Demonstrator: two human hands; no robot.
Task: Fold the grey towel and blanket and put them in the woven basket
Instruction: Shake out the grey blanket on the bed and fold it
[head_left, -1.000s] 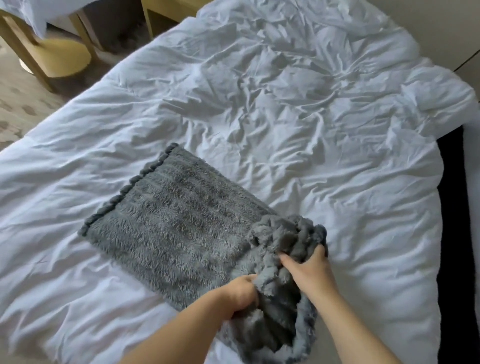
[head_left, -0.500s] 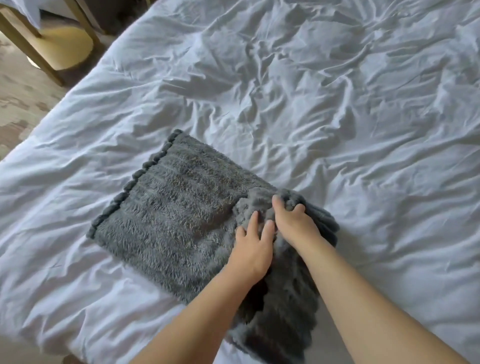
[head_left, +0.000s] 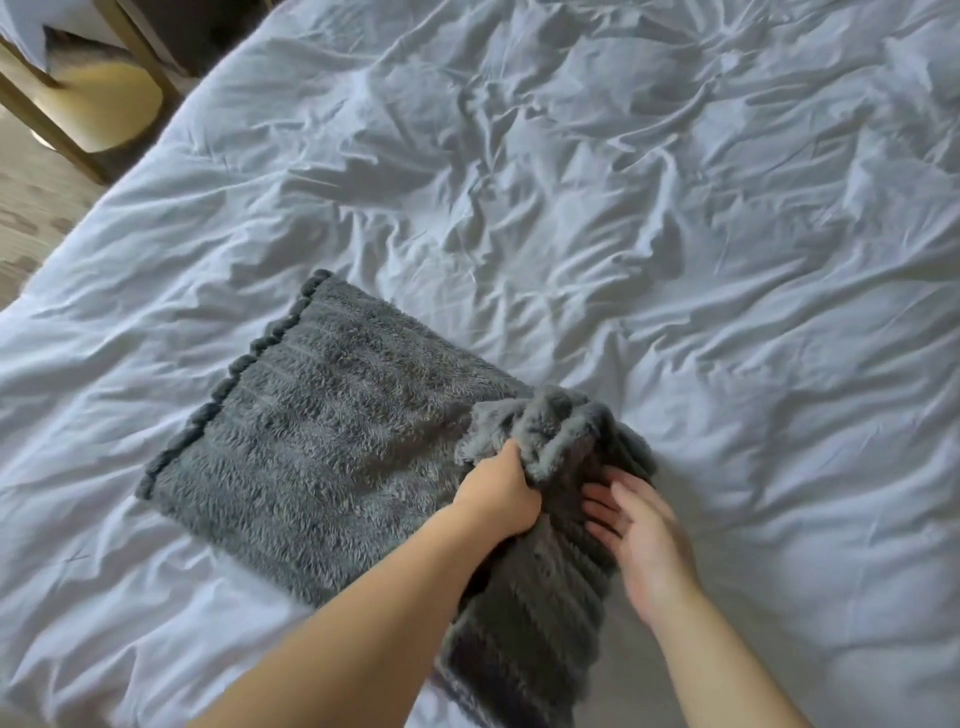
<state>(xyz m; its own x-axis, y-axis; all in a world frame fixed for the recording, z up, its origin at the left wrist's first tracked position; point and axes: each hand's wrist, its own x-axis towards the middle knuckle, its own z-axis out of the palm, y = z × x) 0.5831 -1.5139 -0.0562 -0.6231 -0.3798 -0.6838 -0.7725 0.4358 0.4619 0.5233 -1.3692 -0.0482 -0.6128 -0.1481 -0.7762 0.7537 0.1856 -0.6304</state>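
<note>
Gripping the bunched grey blanket (head_left: 332, 447) is the left hand (head_left: 498, 493), right hand (head_left: 639, 530) loose-fingered alongside.

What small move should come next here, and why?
Probably the right hand should take the bunched edge beside the left hand, which grips it, then both spread it flat: the right hand is open, the grey blanket crumpled there and hanging off the bed.
</note>
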